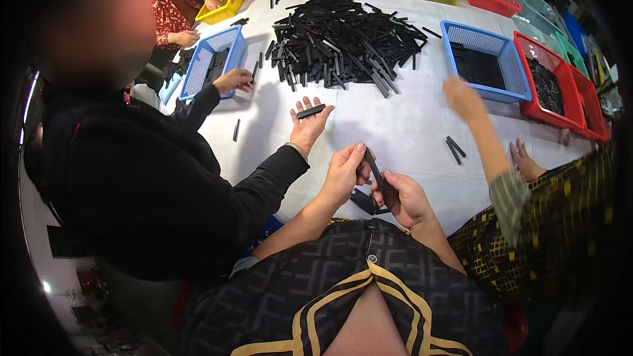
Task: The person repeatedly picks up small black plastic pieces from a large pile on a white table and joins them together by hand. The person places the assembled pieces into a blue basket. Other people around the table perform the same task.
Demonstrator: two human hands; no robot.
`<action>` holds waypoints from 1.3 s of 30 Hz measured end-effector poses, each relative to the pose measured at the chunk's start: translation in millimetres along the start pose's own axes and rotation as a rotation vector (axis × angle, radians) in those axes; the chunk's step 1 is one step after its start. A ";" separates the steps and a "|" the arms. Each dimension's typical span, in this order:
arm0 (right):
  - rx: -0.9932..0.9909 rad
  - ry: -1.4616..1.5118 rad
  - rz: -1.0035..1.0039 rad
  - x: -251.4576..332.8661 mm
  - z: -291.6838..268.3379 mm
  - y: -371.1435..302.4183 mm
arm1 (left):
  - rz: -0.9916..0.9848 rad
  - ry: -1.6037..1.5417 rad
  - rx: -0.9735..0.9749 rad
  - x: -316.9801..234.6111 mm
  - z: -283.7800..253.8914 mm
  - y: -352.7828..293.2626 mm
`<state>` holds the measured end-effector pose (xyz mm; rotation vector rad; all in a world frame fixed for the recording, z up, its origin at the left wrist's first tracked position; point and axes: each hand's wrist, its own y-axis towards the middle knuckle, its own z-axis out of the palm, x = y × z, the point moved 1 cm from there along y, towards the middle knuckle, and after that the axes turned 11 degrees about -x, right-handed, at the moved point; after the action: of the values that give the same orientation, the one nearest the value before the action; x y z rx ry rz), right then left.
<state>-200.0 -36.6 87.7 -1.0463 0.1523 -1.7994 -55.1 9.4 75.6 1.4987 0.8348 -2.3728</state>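
In front of my chest, my left hand [344,175] pinches the upper end of a slim black strip [374,170]. My right hand [407,199] is closed around the strip's lower part, and a dark flat surface shows by its fingers; whether that is a second piece I cannot tell. Just below my hands, close to my body, several black pieces [362,202] lie on the white-covered table [297,188], partly hidden by my fingers.
A large heap of black strips [343,43] covers the table's far middle. Blue baskets [514,92] stand left and right of it, red trays [550,117] farther right. At my left a co-worker's open palm [308,128] bears a strip; another co-worker's blurred arm [484,132] reaches in from the right.
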 end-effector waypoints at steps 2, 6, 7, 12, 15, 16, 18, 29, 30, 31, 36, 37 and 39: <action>-0.029 -0.012 -0.004 -1.0 -0.1 -1.0 | -0.004 -0.022 0.008 -1.3 1.4 -1.4; -0.095 -0.045 -0.074 -5.3 -1.2 2.8 | -0.018 0.057 0.041 -1.2 8.7 -4.9; -0.135 -0.094 -0.114 -5.1 -0.8 3.8 | -0.030 0.036 0.069 0.0 10.1 -7.0; -0.225 -0.493 -0.445 -9.4 -6.1 4.9 | -0.034 0.079 0.084 3.2 5.8 -1.3; -0.246 -0.611 -0.544 -5.4 0.0 -0.6 | -0.060 0.043 0.062 -0.1 3.3 2.7; -0.260 -0.625 -0.552 -5.7 0.2 -0.9 | -0.078 0.041 0.063 -0.2 3.2 3.6; -0.284 -0.661 -0.584 -4.7 0.3 -2.2 | -0.096 0.031 0.058 0.2 5.9 2.6; -0.350 -0.902 -0.671 7.5 6.6 -10.7 | 0.050 0.147 -0.009 1.0 7.0 5.6; -0.345 -0.898 -0.657 9.3 8.6 -11.5 | 0.046 0.138 -0.021 -0.7 5.2 6.4; -0.340 -0.894 -0.643 11.0 10.9 -12.4 | 0.043 0.129 -0.033 -2.1 4.5 7.0; -0.335 -0.892 -0.639 11.2 8.5 -9.6 | 0.011 0.103 -0.074 -9.6 12.5 3.6; -0.337 -0.890 -0.646 10.2 7.5 -8.9 | 0.036 0.152 -0.073 -9.6 14.2 3.1; -0.340 -0.864 -0.621 4.9 3.3 -5.7 | 0.074 0.224 -0.053 -8.2 14.4 4.0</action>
<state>-202.3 -36.7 95.6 -2.2037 -0.4567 -1.6899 -60.4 -3.0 86.1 1.7645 0.8663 -2.1408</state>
